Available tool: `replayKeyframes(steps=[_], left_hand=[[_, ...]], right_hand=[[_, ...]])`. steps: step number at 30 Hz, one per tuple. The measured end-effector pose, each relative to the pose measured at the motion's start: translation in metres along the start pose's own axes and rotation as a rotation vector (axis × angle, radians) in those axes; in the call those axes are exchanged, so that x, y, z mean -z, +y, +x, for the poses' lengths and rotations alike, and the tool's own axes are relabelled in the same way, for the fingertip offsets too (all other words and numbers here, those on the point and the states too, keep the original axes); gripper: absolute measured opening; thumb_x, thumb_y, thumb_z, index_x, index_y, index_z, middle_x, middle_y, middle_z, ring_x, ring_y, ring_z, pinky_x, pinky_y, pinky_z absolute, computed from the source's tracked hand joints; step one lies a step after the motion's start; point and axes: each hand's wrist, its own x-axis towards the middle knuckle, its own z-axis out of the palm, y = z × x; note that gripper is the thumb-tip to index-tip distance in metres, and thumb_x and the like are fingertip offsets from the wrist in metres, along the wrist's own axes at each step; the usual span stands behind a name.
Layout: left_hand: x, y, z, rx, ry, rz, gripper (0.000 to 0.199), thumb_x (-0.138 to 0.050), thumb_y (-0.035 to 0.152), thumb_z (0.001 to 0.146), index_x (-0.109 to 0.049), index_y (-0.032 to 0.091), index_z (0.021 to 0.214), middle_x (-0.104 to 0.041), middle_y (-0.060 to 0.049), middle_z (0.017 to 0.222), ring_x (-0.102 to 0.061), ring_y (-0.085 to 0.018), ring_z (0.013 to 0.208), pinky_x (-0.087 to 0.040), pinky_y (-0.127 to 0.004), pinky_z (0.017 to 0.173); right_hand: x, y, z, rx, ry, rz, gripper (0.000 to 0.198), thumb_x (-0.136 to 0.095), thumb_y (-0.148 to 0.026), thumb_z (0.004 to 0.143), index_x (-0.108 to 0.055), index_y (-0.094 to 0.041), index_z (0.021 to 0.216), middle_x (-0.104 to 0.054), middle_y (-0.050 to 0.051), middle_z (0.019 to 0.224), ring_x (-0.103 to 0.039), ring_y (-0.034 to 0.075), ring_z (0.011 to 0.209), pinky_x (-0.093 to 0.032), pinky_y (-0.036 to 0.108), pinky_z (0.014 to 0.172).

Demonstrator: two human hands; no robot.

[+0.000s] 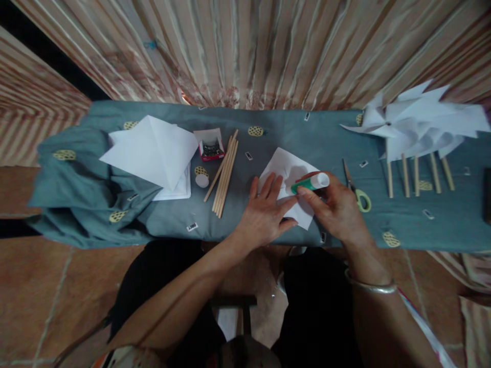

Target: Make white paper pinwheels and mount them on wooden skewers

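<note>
A square sheet of white paper (pixel 286 159) lies turned on the cloth in front of me. My left hand (pixel 264 213) rests flat on its lower left part, fingers spread. A green and white glue stick (pixel 309 183) is gripped in my right hand (pixel 339 207), slanted over the middle of the paper. Its tip is at the paper, though contact is hard to make out. Just right of my right hand are scissors (pixel 361 200) with yellow-green handles. To the left of the paper lies a bundle of thin wooden sticks (pixel 225 179).
A blue-green cloth (pixel 280 122) covers the narrow table. Stacked white paper (pixel 157 153) is on the left, near a small red box (pixel 211 150) of metal pieces and a white round cap (pixel 202 180). Paper pinwheels (pixel 414 122) on sticks lie right. A striped curtain (pixel 245 51) hangs behind.
</note>
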Motion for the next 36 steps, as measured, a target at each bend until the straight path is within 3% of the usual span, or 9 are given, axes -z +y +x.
replayKeyframes(steps=[8, 23, 36], left_hand=[[0.0006, 0.0000, 0.0000, -0.002, -0.001, -0.009, 0.054, -0.064, 0.047, 0.083, -0.056, 0.025, 0.132, -0.037, -0.018, 0.153, -0.025, -0.039, 0.145, -0.018, -0.069, 0.111], [-0.0003, 0.0005, -0.0001, 0.000, 0.001, 0.006, 0.054, -0.064, 0.048, 0.084, -0.056, 0.026, 0.132, -0.037, -0.017, 0.153, -0.025, -0.039, 0.145, -0.018, -0.068, 0.112], [-0.0018, -0.0001, -0.0006, -0.011, 0.014, 0.029, 0.054, -0.064, 0.049, 0.083, -0.056, 0.025, 0.131, -0.037, -0.017, 0.152, -0.025, -0.040, 0.145, -0.019, -0.068, 0.112]], right_hand=[[0.0016, 0.0022, 0.0010, 0.000, 0.033, -0.001, 0.030, -0.061, -0.049, 0.086, -0.063, -0.023, 0.101, -0.073, 0.005, 0.088, -0.069, 0.024, 0.081, -0.053, 0.036, 0.068], [0.0006, 0.0038, 0.0061, -0.018, 0.087, -0.054, 0.025, -0.061, -0.046, 0.087, -0.063, -0.023, 0.098, -0.072, 0.004, 0.080, -0.069, 0.023, 0.073, -0.051, 0.037, 0.068], [-0.0059, 0.0022, 0.0098, 0.075, 0.164, -0.133, 0.028, -0.056, -0.049, 0.090, -0.060, -0.022, 0.098, -0.072, 0.006, 0.082, -0.068, 0.022, 0.069, -0.051, 0.035, 0.065]])
